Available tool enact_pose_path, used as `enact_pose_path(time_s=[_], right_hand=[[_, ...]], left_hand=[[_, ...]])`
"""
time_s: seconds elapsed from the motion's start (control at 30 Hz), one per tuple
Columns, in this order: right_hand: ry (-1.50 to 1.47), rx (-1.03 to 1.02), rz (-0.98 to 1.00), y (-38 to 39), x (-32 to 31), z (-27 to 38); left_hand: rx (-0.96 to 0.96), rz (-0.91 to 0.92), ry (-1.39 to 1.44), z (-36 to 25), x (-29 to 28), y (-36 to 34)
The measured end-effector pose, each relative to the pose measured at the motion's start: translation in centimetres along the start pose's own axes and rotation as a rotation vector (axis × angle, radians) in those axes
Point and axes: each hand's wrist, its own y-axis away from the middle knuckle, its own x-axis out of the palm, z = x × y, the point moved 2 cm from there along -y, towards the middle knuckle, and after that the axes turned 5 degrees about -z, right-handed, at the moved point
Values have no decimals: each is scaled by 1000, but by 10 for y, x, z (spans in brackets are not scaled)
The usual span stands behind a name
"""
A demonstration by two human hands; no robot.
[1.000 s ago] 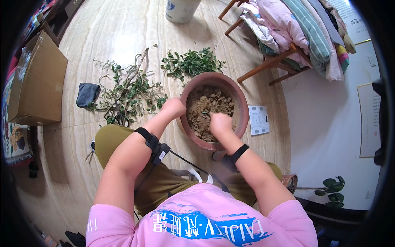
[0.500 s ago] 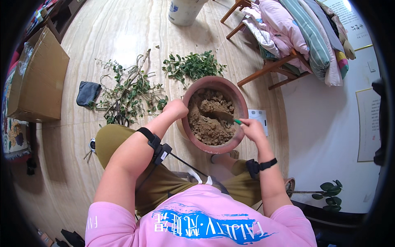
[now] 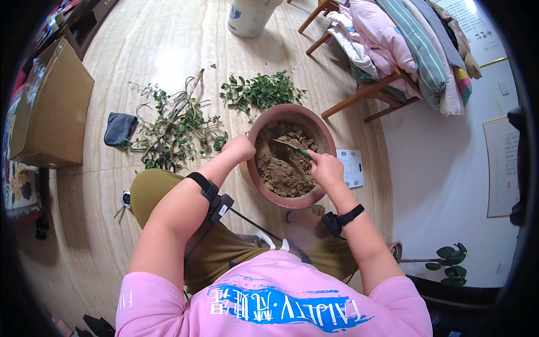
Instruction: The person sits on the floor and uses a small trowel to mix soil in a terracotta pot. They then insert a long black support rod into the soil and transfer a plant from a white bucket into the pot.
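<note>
A large reddish-brown plant pot stands on the floor in front of me, partly filled with lumpy brown soil. My right hand is closed round the green handle of a small trowel. Its blade points to the far left, over a hollow in the soil. At the pot's left rim, my left hand is closed on the edge; its fingertips are hidden by the hand itself.
Leafy cuttings lie just beyond the pot, and tangled branches to its left. A dark cloth, a cardboard box, a white bucket, a white flat scale and a wooden chair piled with bedding surround the area.
My right hand has moved left and slightly up over the pot with the trowel. The blade, earlier carrying soil, now shows mostly bare. My left hand stays at the rim.
</note>
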Motion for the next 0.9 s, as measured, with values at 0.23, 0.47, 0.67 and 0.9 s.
enact_pose_path(time_s=[0.23,0.47,0.67,0.9], right_hand=[[115,-24,29,-1,-74,13],[116,-91,115,-34,17,50],[115,-19,235,-55,-18,44],[204,-86,132,-50,-100,47]], left_hand=[[-7,3,-12,1,-2,1],[3,2,-4,-2,0,-3],[6,-51,-22,0,-4,2],[-41,4,-24,0,3,-3]])
